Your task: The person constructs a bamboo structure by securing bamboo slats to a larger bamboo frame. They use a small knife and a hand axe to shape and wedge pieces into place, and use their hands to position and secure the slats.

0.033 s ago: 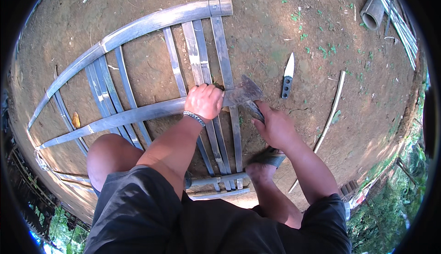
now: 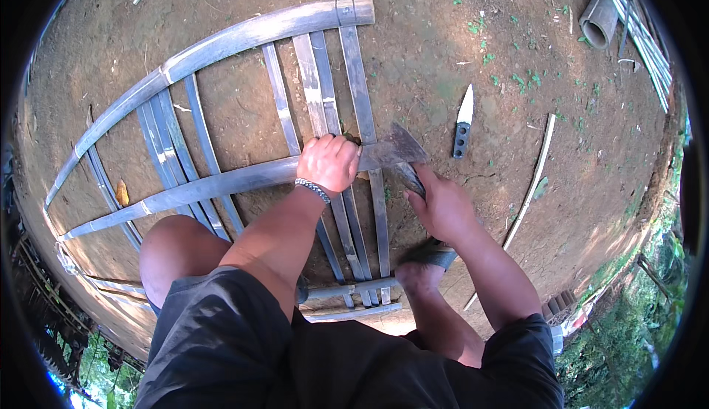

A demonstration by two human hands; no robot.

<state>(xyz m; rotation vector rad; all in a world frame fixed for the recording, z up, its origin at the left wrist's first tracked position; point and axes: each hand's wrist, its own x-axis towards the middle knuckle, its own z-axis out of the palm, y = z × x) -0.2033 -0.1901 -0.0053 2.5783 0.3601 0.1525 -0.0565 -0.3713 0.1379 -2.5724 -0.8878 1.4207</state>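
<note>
My left hand (image 2: pixel 327 162) is closed around the middle bamboo rail (image 2: pixel 236 178) near its right end. My right hand (image 2: pixel 445 206) grips the handle of a hatchet (image 2: pixel 402 147). The hatchet's broad dark head lies at that rail's right end, just right of my left hand; whether it touches the bamboo I cannot tell. Flat bamboo slats (image 2: pixel 358 87) run crosswise between the middle rail and a far bamboo rail (image 2: pixel 251 32). The slats continue under the middle rail toward a near rail (image 2: pixel 343 291) by my legs.
A knife (image 2: pixel 463 122) with a black, holed handle lies on the dirt to the right. Beyond it is a thin bamboo strip (image 2: pixel 533 176). A hollow bamboo piece (image 2: pixel 600 19) and long pale strips (image 2: pixel 641 32) lie far right. My sandaled foot (image 2: pixel 421 268) is beside the frame.
The hatchet head has shifted slightly to the right with my right hand. My left hand and the bamboo frame stay in place.
</note>
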